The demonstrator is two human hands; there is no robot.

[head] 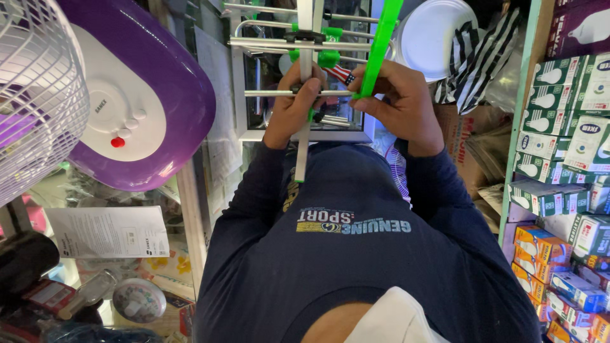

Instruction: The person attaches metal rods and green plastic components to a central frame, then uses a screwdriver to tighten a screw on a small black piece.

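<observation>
Green-and-silver antenna (309, 70), purple appliance (171, 82)

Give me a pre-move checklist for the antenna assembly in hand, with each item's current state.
1. Left hand has a grip on the antenna's central metal boom: ok.
2. Right hand pinches the base of the green plastic strip: ok.
3. Horizontal metal rod sits across the boom between the hands: ok.
4. Green clips seated on the boom higher up: ok.
5. Strip's end locked into its fitting: cannot tell, fingers hide it.
6. Room around the work: not ok, a purple appliance and shelves of boxed bulbs crowd both sides.
</observation>
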